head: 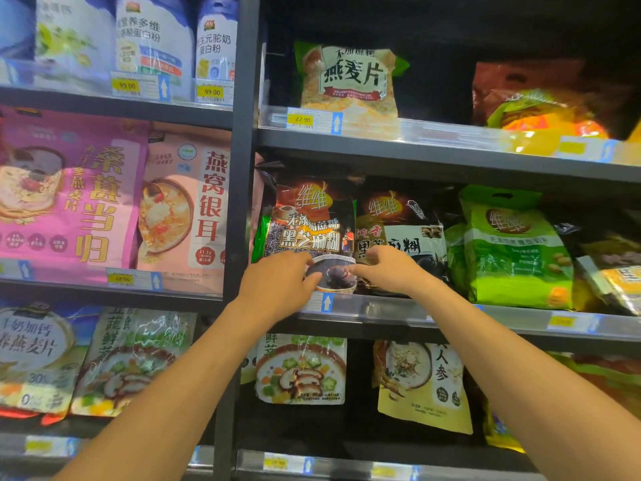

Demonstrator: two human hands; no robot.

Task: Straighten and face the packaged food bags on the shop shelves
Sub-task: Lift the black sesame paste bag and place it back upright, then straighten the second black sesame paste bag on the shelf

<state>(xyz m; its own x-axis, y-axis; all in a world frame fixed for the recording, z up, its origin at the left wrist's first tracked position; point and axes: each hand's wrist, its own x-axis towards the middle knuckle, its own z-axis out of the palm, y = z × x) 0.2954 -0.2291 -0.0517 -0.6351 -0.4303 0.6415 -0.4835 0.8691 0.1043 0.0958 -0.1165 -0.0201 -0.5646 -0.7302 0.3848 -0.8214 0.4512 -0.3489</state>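
Two bare forearms reach up from the bottom of the view toward the middle shelf of the right-hand bay. Left hand grips the lower left edge of a dark sesame paste bag, fingers curled onto its front. Right hand pinches the same bag at its lower right, thumb and fingers closed on the plastic. That bag stands at the left end of the shelf, leaning slightly, its bottom just behind the price strip. Touching it on the right is a second dark bag, partly overlapped, and just beside that a green bag stands upright. One shelf above, an oat bag faces forward. In the left bay, a pink bag and a peach bag stand side by side.
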